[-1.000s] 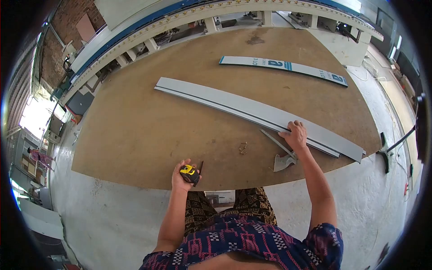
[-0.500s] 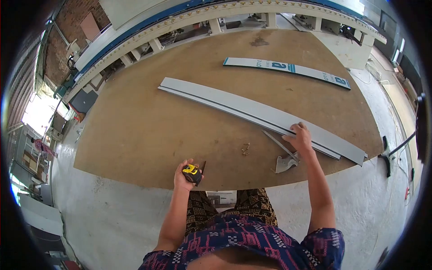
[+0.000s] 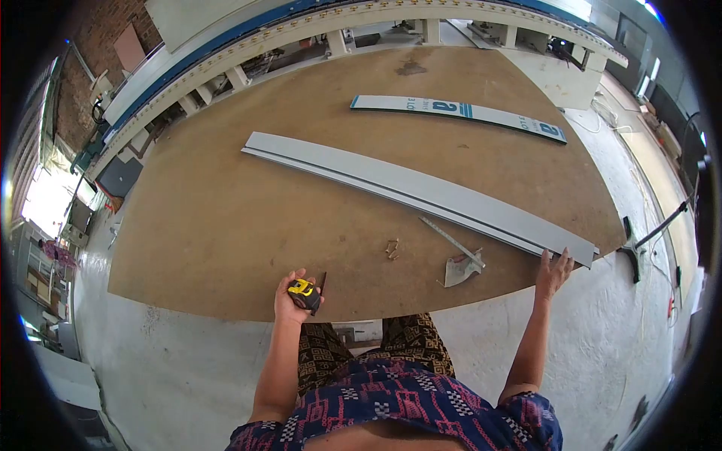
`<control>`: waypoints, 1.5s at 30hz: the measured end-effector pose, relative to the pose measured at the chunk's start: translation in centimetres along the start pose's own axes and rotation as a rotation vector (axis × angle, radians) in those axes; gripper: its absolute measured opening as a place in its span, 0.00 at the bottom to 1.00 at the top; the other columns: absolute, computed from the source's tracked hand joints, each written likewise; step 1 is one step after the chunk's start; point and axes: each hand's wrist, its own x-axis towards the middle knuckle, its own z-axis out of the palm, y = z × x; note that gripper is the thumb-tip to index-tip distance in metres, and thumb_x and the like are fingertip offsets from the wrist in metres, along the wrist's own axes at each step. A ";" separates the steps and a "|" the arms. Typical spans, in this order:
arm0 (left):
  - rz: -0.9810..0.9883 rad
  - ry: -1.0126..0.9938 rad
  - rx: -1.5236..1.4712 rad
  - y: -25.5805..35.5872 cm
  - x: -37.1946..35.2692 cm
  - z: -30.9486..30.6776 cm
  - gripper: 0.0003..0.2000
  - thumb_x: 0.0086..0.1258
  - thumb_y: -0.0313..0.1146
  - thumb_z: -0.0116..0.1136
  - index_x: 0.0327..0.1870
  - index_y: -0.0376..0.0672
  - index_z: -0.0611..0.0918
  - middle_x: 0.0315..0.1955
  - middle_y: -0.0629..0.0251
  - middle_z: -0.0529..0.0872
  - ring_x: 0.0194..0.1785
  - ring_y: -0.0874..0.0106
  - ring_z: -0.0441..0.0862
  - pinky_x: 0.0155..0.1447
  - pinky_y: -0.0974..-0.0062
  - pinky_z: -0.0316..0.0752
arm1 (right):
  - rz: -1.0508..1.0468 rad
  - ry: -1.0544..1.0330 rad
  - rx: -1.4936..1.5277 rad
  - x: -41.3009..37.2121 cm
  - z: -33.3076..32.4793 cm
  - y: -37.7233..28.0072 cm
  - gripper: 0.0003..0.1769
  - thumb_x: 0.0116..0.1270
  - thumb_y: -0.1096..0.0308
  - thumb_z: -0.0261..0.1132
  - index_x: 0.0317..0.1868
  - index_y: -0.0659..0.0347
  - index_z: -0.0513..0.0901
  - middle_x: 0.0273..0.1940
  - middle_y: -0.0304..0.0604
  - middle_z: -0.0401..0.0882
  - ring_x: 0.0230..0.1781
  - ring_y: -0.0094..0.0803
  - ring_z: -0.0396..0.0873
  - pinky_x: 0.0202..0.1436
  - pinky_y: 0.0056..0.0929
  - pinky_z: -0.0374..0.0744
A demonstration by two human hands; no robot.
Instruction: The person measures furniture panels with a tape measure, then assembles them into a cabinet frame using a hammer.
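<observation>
- The left hand [image 3: 295, 299] is closed around a yellow and black tape measure [image 3: 303, 289], held at the near edge of the surface [image 3: 226, 225], in front of the person's body.
- A thin dark item [image 3: 323, 283] stands up beside the tape measure in the same grip. What it is cannot be told.
- The right hand [image 3: 553, 272] is open with its fingers spread and holds nothing. It sits at the near right edge of the surface, just below the right end of the long grey panel [image 3: 414, 188]. Contact between fingertips and panel cannot be confirmed.
- The grey panel lies flat on the surface. Its long axis runs from far left to near right, and a dark groove line runs along its near edge.
- A metal square [image 3: 457, 259] lies between the panel and the near edge. Its blade points up-left toward the panel, and its head is at the near end.
- A few small brass-coloured metal pieces [image 3: 392, 248] lie left of the square, apart from it.
- A white printed strip [image 3: 459, 111] lies beyond the panel, well apart from it and roughly parallel to it. It carries a large teal letter "a" at two places, and its small digits are not clearly legible.
- A white and blue machine frame [image 3: 248, 52] borders the far side of the surface.
</observation>
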 end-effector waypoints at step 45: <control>-0.173 0.307 0.008 1.4 0.7 1.4 0.19 0.62 0.46 0.48 0.44 0.41 0.78 0.25 0.51 0.82 0.28 0.51 0.81 0.32 0.48 0.75 | -0.597 -0.641 -0.423 20.6 28.7 -35.0 0.57 0.42 0.42 0.71 0.69 0.49 0.49 0.71 0.35 0.44 0.72 0.31 0.41 0.70 0.51 0.49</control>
